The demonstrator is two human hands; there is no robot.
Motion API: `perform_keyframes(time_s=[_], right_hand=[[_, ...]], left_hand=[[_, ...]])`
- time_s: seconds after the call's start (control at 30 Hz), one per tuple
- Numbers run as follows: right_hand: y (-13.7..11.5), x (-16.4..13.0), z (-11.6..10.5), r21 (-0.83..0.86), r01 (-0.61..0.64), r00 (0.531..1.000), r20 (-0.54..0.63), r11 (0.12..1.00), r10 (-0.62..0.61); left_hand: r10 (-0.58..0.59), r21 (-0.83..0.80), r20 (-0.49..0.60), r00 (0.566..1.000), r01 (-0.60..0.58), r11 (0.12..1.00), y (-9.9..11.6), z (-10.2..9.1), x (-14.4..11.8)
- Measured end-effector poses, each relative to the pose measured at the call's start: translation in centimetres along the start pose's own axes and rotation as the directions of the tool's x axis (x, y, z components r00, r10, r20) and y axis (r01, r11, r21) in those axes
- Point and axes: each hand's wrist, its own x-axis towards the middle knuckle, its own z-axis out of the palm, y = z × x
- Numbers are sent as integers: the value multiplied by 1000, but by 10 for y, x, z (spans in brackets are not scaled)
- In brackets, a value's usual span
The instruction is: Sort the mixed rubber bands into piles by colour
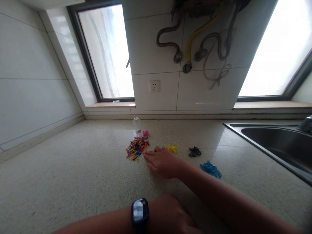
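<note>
Beige counter (73, 169) meets tiled wall (146, 58) and sink (280, 139), reaching wide left of the pile (136, 147); right hand (161, 162) spread beside it, left hand (168, 211) unclear in grip.

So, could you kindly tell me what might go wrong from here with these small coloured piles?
The right hand is at the edge of the multicoloured pile, so a quick drag might scatter loose pieces. The right forearm passes close to the blue pile and could brush it out of place. The clear bottle stands just behind the multicoloured pile and might tip if bumped.
</note>
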Motion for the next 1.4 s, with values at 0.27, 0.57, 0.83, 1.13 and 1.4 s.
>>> perform_keyframes(time_s=[0.27, 0.57, 0.83, 1.13, 1.4], right_hand=[[3, 0, 1, -10, 2, 1000, 10, 1000, -2], [4, 4, 4, -12, 6, 1000, 5, 1000, -6], [8, 4, 2, -25, 23, 999, -21, 999, -24], [35, -8, -12, 124, 14, 973, -230, 992, 15], [59, -53, -62, 408, 127, 757, -629, 904, 177]], left_hand=[[2, -7, 18, 1000, -2, 1000, 1, -9, 4], [-7, -23, -7, 1000, 7, 1000, 3, -15, 8], [-16, -16, 12, 1000, 16, 1000, 2, -16, 9], [-29, -76, 18, 999, 30, 997, 4, -21, 6], [-38, -75, -7, 999, 38, 996, 3, -19, 6]])
